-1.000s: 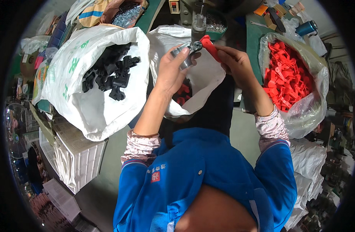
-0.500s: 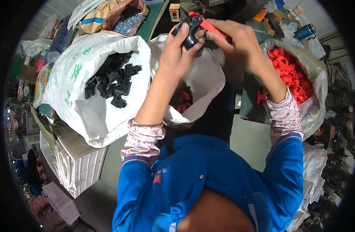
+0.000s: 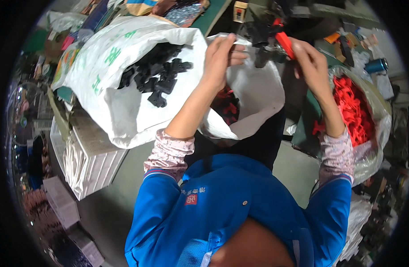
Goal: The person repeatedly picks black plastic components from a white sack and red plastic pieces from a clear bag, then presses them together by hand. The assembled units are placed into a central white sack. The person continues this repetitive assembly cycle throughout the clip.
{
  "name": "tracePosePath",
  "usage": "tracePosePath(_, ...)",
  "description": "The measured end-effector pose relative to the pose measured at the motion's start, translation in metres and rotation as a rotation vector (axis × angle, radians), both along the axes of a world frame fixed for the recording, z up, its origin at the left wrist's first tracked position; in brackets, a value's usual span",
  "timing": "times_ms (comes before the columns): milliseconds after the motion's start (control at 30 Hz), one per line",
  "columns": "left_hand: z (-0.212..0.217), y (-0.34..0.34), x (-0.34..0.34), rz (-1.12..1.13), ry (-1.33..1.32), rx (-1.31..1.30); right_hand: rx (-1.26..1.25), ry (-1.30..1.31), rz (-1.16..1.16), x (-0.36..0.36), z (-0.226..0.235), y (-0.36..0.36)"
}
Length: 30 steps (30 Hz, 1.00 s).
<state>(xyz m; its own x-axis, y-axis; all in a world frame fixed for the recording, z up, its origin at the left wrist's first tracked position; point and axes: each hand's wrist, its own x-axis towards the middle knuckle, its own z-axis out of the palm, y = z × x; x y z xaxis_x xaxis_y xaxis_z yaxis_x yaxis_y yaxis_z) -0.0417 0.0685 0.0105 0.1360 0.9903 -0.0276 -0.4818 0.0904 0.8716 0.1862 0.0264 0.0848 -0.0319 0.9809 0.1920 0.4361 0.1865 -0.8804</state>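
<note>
My right hand [image 3: 312, 66], at the top right of centre, pinches a red plastic lever [image 3: 284, 45]. To its left is a black moulded plastic part [image 3: 260, 34], blurred, which seems joined to the lever. My left hand [image 3: 220, 62] is raised beside the black part, fingers partly bent and thumb apart, with nothing seen in it. Beneath both hands lies an open white sack [image 3: 258, 95] with red and black pieces [image 3: 226, 106] inside. A larger white sack [image 3: 124, 113] on the left holds loose black parts [image 3: 157, 78].
At the right, a clear plastic bag [image 3: 378, 153] is full of red levers [image 3: 353, 111]. White plastic crates [image 3: 95, 155] stand at the lower left. A paper sack of small metal pieces [image 3: 184, 15] sits at the top, and a teal bottle [image 3: 376, 66] at the far right.
My left hand has come off the black part, which now hangs by the red lever in my right hand. Both hands have moved right and slightly down in the picture, and the view has shifted.
</note>
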Motion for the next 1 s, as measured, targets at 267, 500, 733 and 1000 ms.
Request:
tracePosePath(267, -0.084, 0.031, -0.187, 0.742, 1.22, 0.308, -0.135, 0.055, -0.122, 0.046, -0.038, -0.065)
tracePosePath(500, -0.096, 0.101, -0.267, 0.497, 1.517, 0.4, -0.107, -0.281, 0.055, 0.032, -0.05, -0.098)
tracePosePath(733, -0.099, 0.084, -0.258, 0.256, 1.2, 0.319, -0.098, -1.242, -0.478, 0.206, -0.056, -0.079)
tracePosePath(1000, -0.077, 0.022, -0.265, 0.765, 1.014, 0.281, 0.052, -1.131, -0.751, 0.289, -0.081, -0.075)
